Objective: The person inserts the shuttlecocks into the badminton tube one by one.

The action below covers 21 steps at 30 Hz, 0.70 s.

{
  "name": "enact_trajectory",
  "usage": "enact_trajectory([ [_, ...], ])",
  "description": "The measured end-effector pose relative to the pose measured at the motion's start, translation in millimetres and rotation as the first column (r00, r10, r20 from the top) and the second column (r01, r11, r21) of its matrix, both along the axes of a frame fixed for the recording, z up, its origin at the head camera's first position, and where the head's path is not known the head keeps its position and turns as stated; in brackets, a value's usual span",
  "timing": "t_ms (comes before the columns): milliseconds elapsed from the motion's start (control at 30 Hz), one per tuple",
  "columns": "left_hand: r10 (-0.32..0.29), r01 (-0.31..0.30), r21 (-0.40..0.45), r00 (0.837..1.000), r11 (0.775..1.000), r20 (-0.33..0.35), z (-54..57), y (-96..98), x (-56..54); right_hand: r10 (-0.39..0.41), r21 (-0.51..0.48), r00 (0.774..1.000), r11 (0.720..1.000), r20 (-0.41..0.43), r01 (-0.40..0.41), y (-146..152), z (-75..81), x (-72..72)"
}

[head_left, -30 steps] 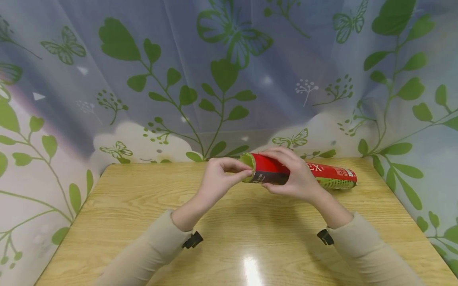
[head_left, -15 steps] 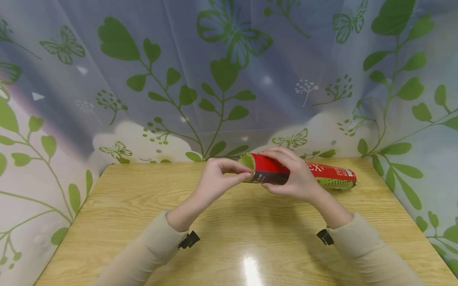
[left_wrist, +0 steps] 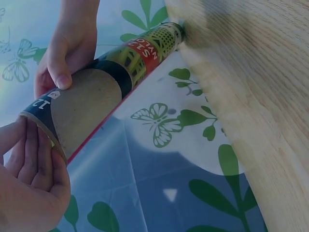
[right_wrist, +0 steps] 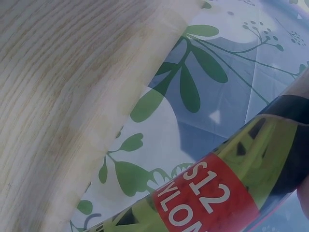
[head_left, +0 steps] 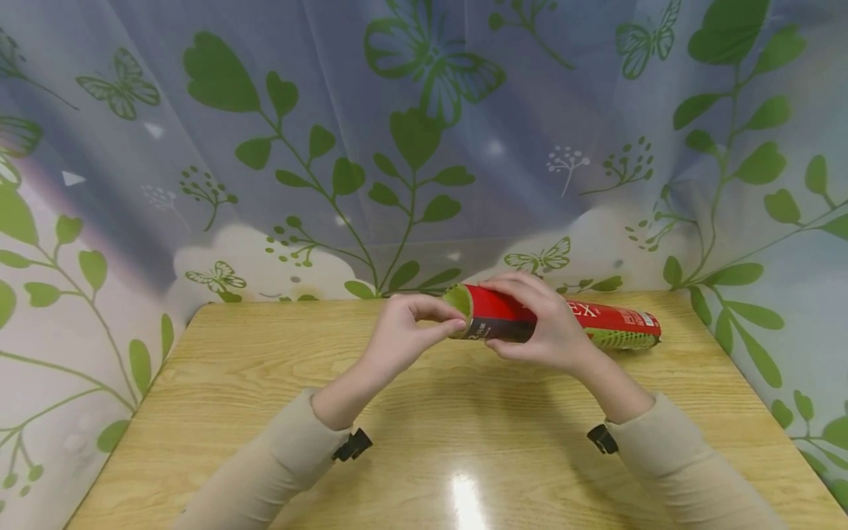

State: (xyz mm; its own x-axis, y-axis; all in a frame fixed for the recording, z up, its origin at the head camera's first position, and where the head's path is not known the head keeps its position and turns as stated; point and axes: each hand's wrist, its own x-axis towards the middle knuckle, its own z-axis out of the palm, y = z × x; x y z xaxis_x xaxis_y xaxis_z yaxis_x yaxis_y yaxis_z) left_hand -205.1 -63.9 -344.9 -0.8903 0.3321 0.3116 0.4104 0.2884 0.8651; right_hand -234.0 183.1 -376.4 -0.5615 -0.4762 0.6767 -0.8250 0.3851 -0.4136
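Note:
A long red, black and yellow-green shuttlecock tube point(head_left: 506, 313) lies slanting at the back of the table, with "S12 NYLON" printed on it in the wrist views. Its mouth faces left, lined by the yellow-green skirt of a shuttlecock point(head_left: 457, 297). My left hand point(head_left: 404, 327) has its fingers inside the mouth and the thumb at the rim, pinching the skirt's edge; the exact contact is hidden. Around the tube's body, near the mouth, my right hand point(head_left: 546, 324) grips with the thumb on the near side. In the left wrist view, more shuttlecocks show through the tube's netted far part.
The wooden table point(head_left: 265, 368) extends in front of the tube and to both sides. Behind it hangs a curtain point(head_left: 424, 184) printed with leaves and butterflies. Both sleeves carry a black wrist device point(head_left: 353, 445) at the cuff.
My left hand has shifted very slightly left, its thumb and fingers staying at the tube's mouth. The right hand and the tube keep their place.

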Motion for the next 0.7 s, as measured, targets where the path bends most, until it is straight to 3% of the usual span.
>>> enact_trajectory([
  [700, -0.018, 0.018, 0.009, 0.999, 1.0, 0.038, -3.0, -8.2, 1.6, 0.008, 0.024, 1.0, 1.0, 0.015, -0.008, -0.4, -0.1, -0.5],
])
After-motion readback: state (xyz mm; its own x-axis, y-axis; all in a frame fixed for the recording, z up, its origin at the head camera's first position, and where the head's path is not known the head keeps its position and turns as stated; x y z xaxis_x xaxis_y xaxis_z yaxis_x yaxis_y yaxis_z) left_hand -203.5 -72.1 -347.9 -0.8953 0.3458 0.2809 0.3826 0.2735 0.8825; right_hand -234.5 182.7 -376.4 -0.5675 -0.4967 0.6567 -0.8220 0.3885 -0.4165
